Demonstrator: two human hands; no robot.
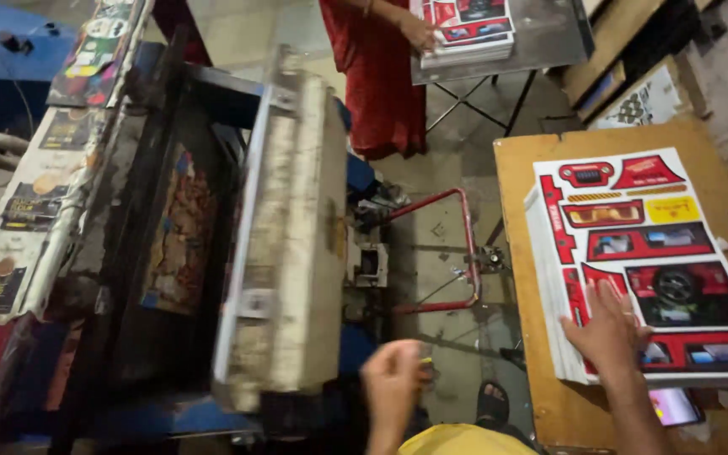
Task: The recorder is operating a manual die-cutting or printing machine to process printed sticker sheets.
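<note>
Our right hand (pixel 607 330) lies fingers spread on the tall stack of red printed card sheets (pixel 650 253) – most unfed – left hand (pixel 393 383) loosely curled, empty, beside it by the worn grey press platen (pixel 292 227).

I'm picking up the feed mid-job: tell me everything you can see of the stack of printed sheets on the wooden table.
The stack of printed sheets is thick, made of white card or paper printed with red, black and yellow vehicle-shaped panels. It lies flat on the wooden table, slightly fanned along its left edge, its long side running away from the camera. The right hand rests palm-down on its near left corner. Nothing else touches it.
</note>
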